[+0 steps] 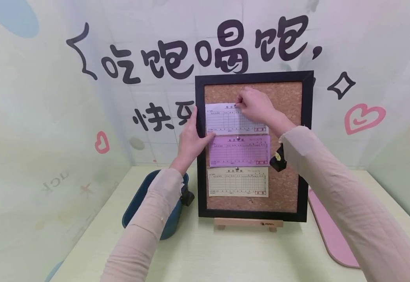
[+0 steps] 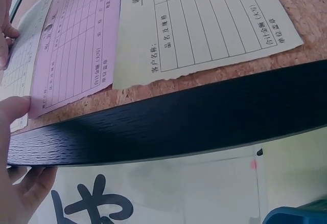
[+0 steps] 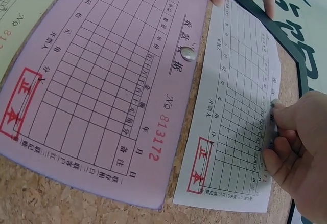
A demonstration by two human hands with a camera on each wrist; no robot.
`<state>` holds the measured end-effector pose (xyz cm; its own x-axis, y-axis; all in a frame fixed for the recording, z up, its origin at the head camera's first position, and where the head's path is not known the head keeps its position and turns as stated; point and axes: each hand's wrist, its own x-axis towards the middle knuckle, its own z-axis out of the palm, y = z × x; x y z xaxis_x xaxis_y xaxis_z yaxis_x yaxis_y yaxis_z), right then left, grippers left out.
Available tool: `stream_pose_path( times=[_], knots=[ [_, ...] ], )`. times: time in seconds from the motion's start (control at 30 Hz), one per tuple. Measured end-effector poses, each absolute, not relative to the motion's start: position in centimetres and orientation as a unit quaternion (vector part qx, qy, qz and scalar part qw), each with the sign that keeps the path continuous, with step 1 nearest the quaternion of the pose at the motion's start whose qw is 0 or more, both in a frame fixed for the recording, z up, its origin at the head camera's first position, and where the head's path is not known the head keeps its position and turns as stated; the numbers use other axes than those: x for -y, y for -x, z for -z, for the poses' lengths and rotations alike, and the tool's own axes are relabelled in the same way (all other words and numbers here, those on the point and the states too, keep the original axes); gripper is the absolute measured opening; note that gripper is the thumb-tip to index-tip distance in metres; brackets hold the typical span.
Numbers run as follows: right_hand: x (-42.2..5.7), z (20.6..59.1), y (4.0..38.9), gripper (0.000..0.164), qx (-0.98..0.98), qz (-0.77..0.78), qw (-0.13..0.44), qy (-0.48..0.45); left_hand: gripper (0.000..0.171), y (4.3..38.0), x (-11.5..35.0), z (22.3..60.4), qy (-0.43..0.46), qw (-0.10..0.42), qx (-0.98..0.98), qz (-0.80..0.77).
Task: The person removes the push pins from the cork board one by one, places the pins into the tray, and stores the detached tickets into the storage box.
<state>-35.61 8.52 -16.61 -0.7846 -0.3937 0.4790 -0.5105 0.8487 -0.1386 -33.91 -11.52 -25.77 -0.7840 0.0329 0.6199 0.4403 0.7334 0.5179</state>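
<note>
my left sleeve (image 1: 138, 235), pale beige, finely creased, my right sleeve (image 1: 346, 196), same beige, ending at the wrist, small black camera (image 1: 187, 197) by my left cuff, another black camera (image 1: 279, 163) under my right, yellow mark (image 1: 278, 156) on it

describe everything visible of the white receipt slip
The white receipt slip is thin-looking paper printed with a dark grid, Chinese text and a red box. It sits landscape against the corkboard, above the purple receipt slip. The left hand touches its lower left corner; the right hand seems to pinch a pin at its top edge.
</note>
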Motion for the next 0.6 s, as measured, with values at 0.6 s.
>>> stream_pose_path(
  times=[0.6],
  knots=[
    [-9.8,17.3,35.0,0.011,0.923,-0.23,0.16,-0.265,0.091,33.8,11.4,25.2,0.125,0.319,0.891,0.299]
  ],
)
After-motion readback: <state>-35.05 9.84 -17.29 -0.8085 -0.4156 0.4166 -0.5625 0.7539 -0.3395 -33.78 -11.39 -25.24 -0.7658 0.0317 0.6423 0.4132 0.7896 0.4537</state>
